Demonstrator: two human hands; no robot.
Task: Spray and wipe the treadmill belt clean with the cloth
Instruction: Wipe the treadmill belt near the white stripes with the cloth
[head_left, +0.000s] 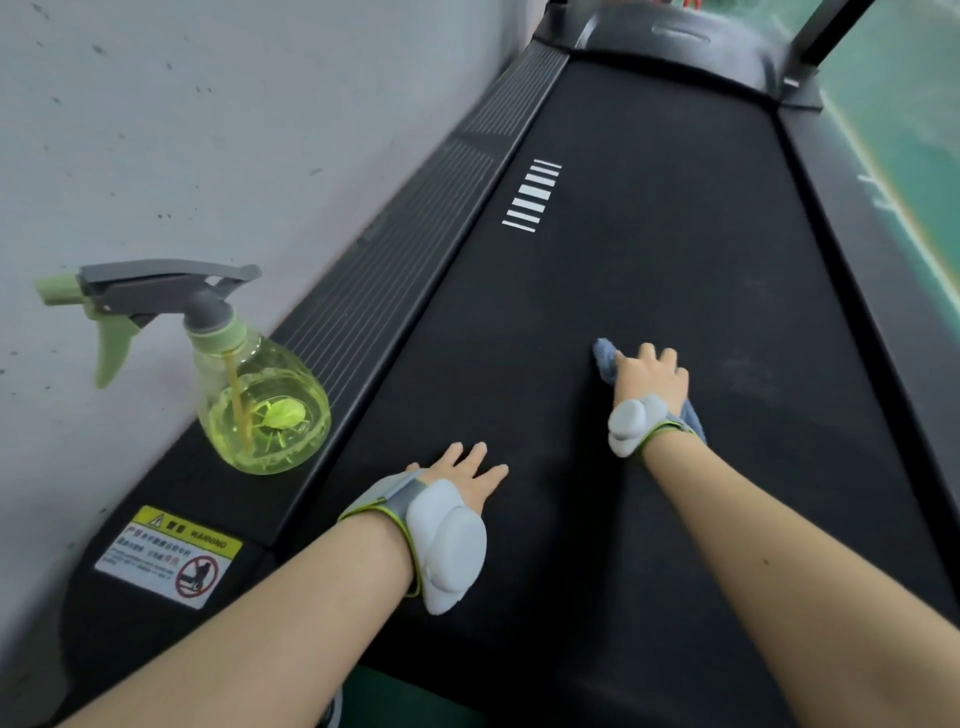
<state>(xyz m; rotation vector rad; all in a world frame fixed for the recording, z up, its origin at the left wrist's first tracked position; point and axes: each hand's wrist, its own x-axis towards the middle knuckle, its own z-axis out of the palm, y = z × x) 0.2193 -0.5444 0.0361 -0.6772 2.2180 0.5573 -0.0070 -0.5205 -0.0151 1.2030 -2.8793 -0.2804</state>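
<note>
The wiping is on, I'd say. The right hand (652, 376) is out on the treadmill belt (649, 234) with the cloth (604, 358) bunched under it. Its grip looks bent down over the cloth, pinning it to the belt. A blue-grey fold pokes out ahead of the thumb and another behind the wrist.

The left hand (467, 475) lies flat on the belt nearer the person, fingers spread, holding nothing and taking the body's weight. The two hands are well apart.

The spray bottle (260, 410) stands upright on the side rail (415, 234) to the left, near the left hand but not touching it.

To do this well, I'd flatten the cloth so more of it meets the belt. Then press evenly and draw long overlapping strokes across the full width. Faint pale smears show to the right of the cloth, so that patch wants a pass. The stretch beyond the white stripes (532, 195) would need a longer lean.
</note>
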